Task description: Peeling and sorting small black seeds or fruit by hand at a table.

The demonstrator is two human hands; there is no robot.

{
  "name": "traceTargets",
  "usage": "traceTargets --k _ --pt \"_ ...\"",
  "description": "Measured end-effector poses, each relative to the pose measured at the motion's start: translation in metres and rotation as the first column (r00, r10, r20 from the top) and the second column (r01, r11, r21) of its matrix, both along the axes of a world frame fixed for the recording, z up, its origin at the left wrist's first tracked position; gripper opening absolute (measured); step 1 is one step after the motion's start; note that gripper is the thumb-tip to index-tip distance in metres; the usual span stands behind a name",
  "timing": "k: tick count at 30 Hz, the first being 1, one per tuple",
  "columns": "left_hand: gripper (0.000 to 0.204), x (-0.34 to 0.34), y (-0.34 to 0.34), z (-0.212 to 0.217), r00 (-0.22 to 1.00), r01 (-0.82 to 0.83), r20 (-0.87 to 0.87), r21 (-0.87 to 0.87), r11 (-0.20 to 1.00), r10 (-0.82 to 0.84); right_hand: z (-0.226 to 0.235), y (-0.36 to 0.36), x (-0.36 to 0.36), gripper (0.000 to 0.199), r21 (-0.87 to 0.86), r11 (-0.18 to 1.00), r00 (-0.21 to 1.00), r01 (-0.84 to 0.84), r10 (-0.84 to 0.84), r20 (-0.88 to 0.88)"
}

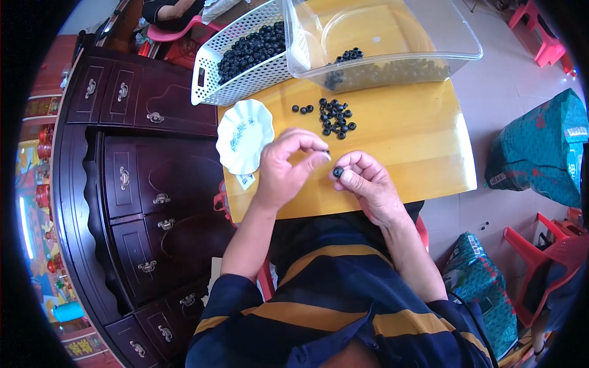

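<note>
My left hand (285, 168) hovers over the near part of the yellow wooden table (417, 141), thumb and forefinger pinched on something tiny and dark. Right beside it, my right hand (365, 181) holds a small black ring (338, 172) between thumb and fingers. The two hands almost touch at their fingertips. A loose heap of small black rings (334, 118) lies on the table just beyond the hands.
A white scalloped dish (244, 136) sits left of my left hand. Behind stand a white perforated basket (211, 73) full of black rings and a clear plastic tub (429, 55) with more. A dark wooden cabinet (141, 184) is at left, red plastic chairs (540, 257) and green sacks (540, 150) at right.
</note>
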State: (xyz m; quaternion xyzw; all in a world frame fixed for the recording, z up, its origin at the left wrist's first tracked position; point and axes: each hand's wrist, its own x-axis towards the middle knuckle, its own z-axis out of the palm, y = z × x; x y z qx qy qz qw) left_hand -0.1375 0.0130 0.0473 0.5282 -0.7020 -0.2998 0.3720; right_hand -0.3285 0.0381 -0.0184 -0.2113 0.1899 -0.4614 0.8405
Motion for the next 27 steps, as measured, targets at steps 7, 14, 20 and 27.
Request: traceTargets --k 7,14,20,27 --pt "0.017 -0.013 0.023 -0.002 0.987 0.026 -0.154 -0.073 0.997 -0.037 0.001 0.001 0.003 0.018 0.008 1.0 1.0 0.003 -0.003 0.011" --pt "0.018 -0.012 0.024 0.0 0.996 0.086 0.018 -0.228 0.97 -0.084 0.001 0.003 0.003 0.018 -0.01 1.0 1.0 0.02 -0.02 0.003" --pt "0.019 -0.009 0.027 0.005 0.985 0.149 0.129 -0.294 0.944 -0.116 -0.005 0.004 0.006 0.015 -0.043 0.998 0.999 0.052 -0.052 0.003" --pt "0.018 -0.012 0.037 0.003 0.983 0.019 -0.18 0.021 1.0 -0.015 -0.004 0.004 0.006 0.015 -0.065 0.997 0.999 0.051 -0.05 0.02"
